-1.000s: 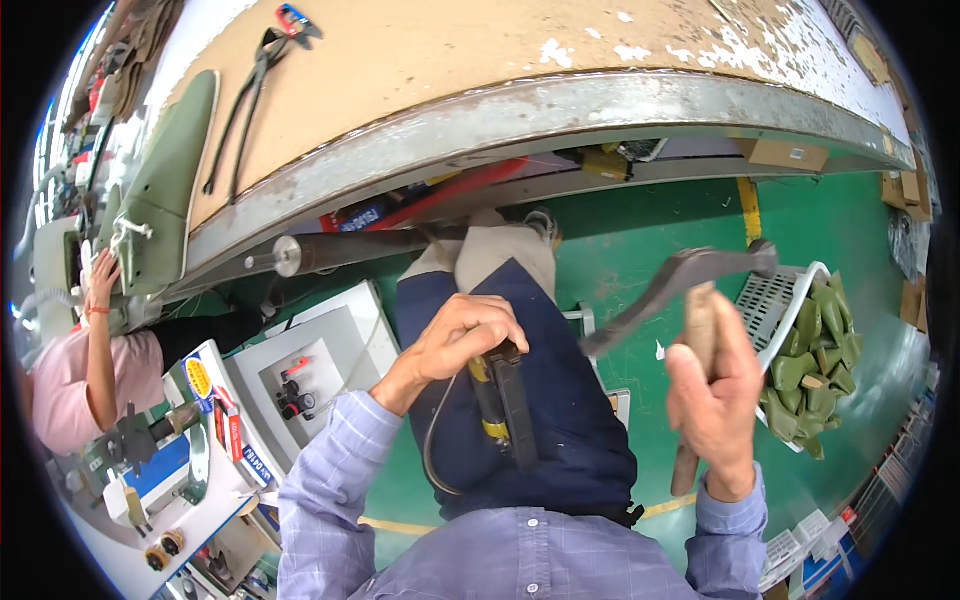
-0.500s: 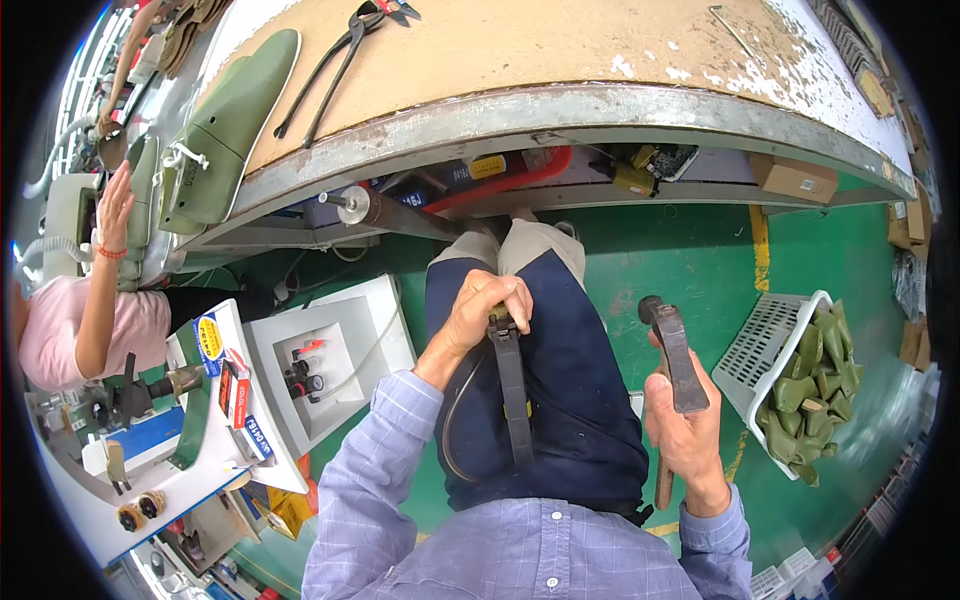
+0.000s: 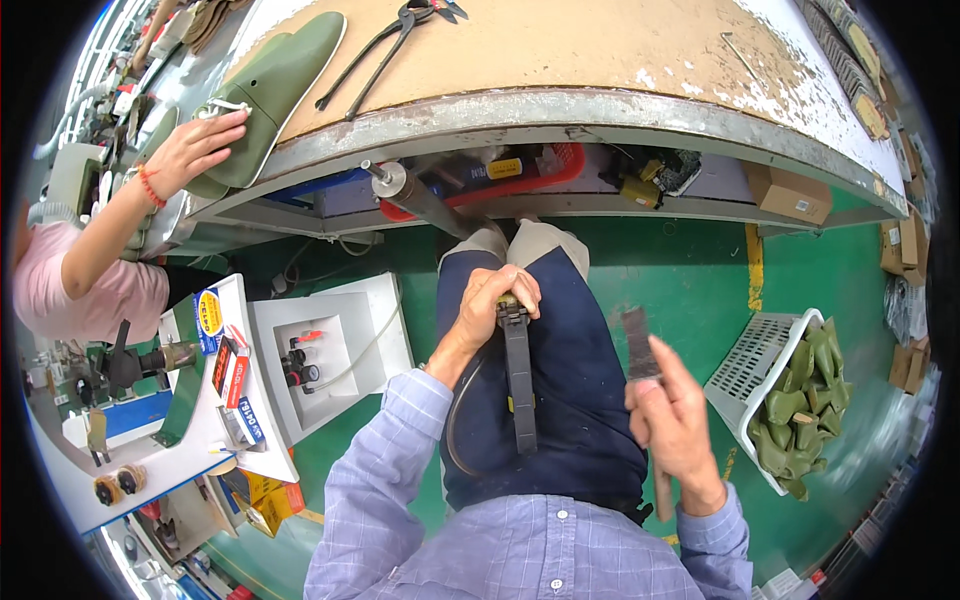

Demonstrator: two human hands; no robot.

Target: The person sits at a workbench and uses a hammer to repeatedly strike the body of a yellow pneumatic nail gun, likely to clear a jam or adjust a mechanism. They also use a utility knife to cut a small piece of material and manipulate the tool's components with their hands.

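Note:
My left hand [image 3: 497,300] is closed round the top of a black air staple gun [image 3: 519,385]. Its long magazine points down over my lap, and a thin hose curves beside it. In my right hand [image 3: 675,420] is a hammer [image 3: 640,345], raised beside my right thigh. The hammer's dark head sticks up past my thumb, slightly blurred, and its wooden handle runs down below my palm. At the far left, a co-worker's hand [image 3: 195,155] with a red bracelet rests on a large green shoe last [image 3: 285,75].
Before me stands a workbench [image 3: 560,108] carrying black pincers [image 3: 385,50]. A metal post [image 3: 425,200] rises by my knees. At right, a white basket [image 3: 750,370] holds several green last pieces [image 3: 805,400]. On the left are a white table [image 3: 215,400] with small boxes and a cabinet [image 3: 390,350].
My right hand has tilted the hammer, its head swinging a little to the left. The co-worker's raised hand has come down onto the green last. The view has shifted slightly.

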